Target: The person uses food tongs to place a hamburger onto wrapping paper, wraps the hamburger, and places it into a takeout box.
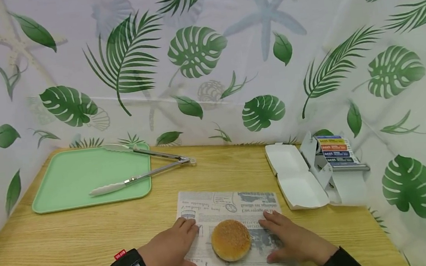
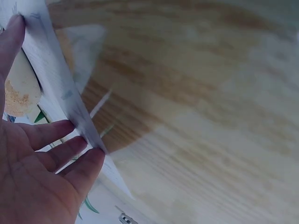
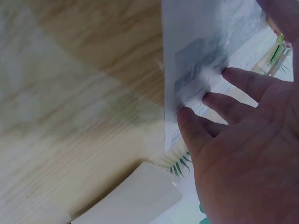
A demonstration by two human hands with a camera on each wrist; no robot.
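Note:
A round golden bun [image 1: 230, 240] with a crumb-like top sits on a sheet of newspaper-print food paper [image 1: 208, 203] at the front of the table. To its left, my left hand [image 1: 172, 248] touches the paper with spread fingers, thumb toward me. My right hand [image 1: 296, 239] rests on the sheet on the opposite side, its fingers pointing in toward the bun. Neither hand touches the bun. In the left wrist view, fingertips [image 2: 96, 156] press the paper near its edge. The right wrist view likewise has fingertips [image 3: 186, 113] on the printed sheet.
A green tray [image 1: 69, 178] stands at the back left, with metal tongs [image 1: 158, 170] lying spread across its right side. At the right are an open white takeaway box [image 1: 302, 188] and a metal holder [image 1: 312, 153] with several coloured boxes [image 1: 334, 148]. A leaf-patterned cloth [image 1: 204, 125] hangs behind.

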